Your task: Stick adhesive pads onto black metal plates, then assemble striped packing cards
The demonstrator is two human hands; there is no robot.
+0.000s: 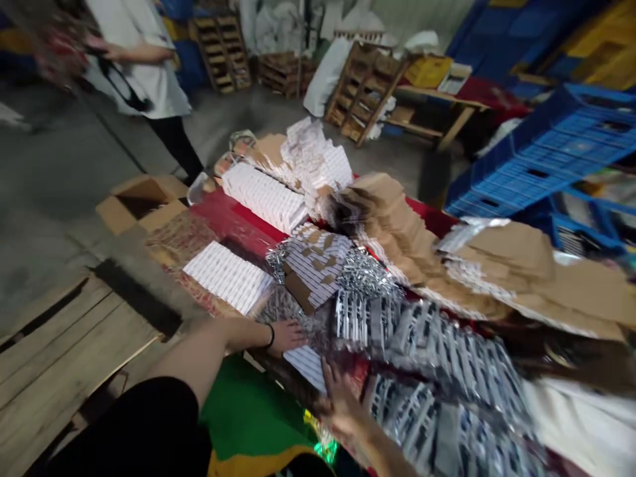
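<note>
My left hand (288,335) lies flat near the front edge of the table, fingers stretched out, a dark band on its wrist. Its fingertips rest by a silvery heap of small metal pieces (318,323). My right hand (340,401) is tilted with its fingers extended, beside the end of a white striped stack of card pieces (307,366). That stack lies between both hands; whether either hand presses on it I cannot tell. Just beyond sits a brown and white card stack (318,268). Rows of grey plastic-wrapped packs (422,331) spread to the right.
White box stacks (226,275) stand left on the table, with an open carton (142,202) past its edge. Brown card piles (397,232) line the far side. Blue crates (541,159) rise at right. A person in a white shirt (134,59) stands beyond. A wooden pallet (74,371) is at left.
</note>
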